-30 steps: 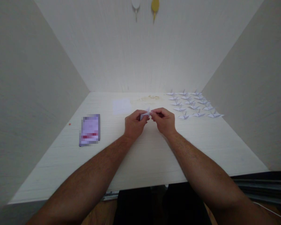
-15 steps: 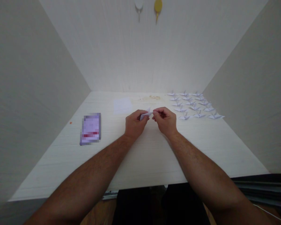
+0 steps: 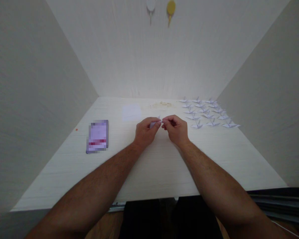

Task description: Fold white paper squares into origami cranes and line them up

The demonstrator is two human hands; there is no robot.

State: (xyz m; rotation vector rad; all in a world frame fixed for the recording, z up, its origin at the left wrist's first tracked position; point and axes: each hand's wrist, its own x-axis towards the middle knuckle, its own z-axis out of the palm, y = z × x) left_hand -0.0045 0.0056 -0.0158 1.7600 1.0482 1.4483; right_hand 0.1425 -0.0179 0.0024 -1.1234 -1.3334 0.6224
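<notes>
Left hand (image 3: 145,132) and right hand (image 3: 175,129) meet above table (image 3: 151,166) centre, fingertips of both pinched shut on small folded paper (image 3: 154,123). Paper cranes (image 3: 206,113) in rows far right; booklet (image 3: 97,136) left.

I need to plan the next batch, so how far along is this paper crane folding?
Done: rows of finished paper cranes lie on the table at the far right. In hand: the left hand and right hand pinch a small white folded piece between them, its stage too small to tell. Left: one flat white sheet lies unfolded beyond the hands; a purple packet sits to the left, contents hidden.
</notes>
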